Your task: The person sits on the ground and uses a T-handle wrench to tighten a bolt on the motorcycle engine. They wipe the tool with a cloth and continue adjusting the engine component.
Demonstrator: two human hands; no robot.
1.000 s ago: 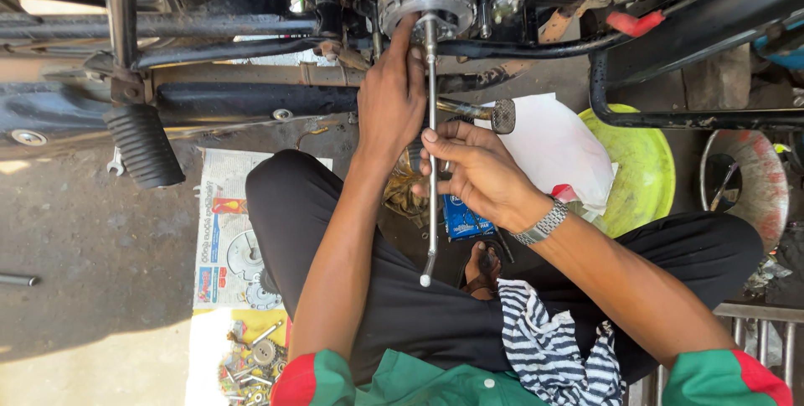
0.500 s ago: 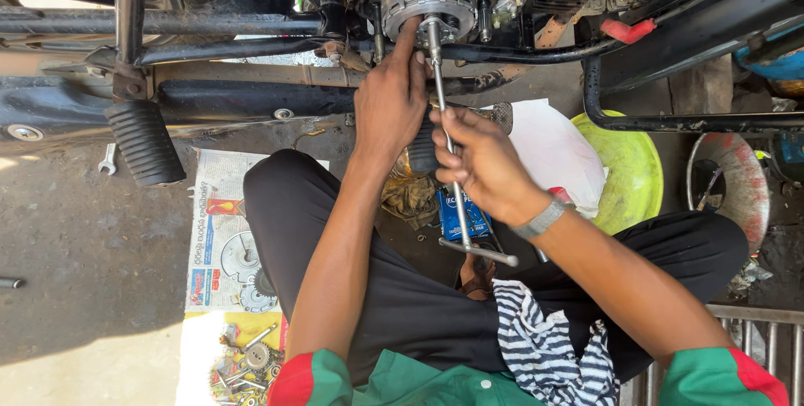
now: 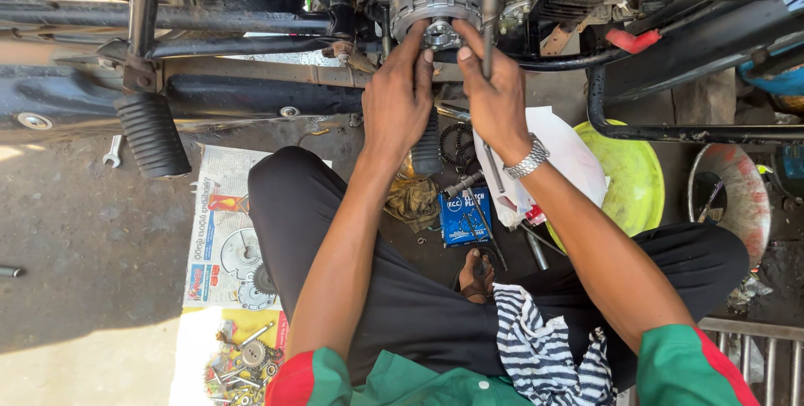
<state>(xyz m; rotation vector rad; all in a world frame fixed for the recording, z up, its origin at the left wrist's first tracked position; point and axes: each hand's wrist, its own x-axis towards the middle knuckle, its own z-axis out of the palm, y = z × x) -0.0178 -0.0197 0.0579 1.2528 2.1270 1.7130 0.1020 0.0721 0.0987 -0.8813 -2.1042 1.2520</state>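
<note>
Clutch (image 3: pixel 437 4) sits exposed on the engine side, above the seated person's knees. Left hand (image 3: pixel 400 104): fingertips pressed on the hub nut, apparently to steady it; grasping nothing. Right hand (image 3: pixel 496 92): fingers clenched round a T-wrench (image 3: pixel 489 16), shaft upright beside the clutch. Spare wrench (image 3: pixel 112 151), newspaper (image 3: pixel 219 205) on the floor within reach.

Both hands, the left hand (image 3: pixel 400 104) beside the right hand (image 3: pixel 496 98), are resting against the clutch assembly (image 3: pixel 437 0) (a footpeg (image 3: pixel 152 134) is sitting well to their left).
</note>
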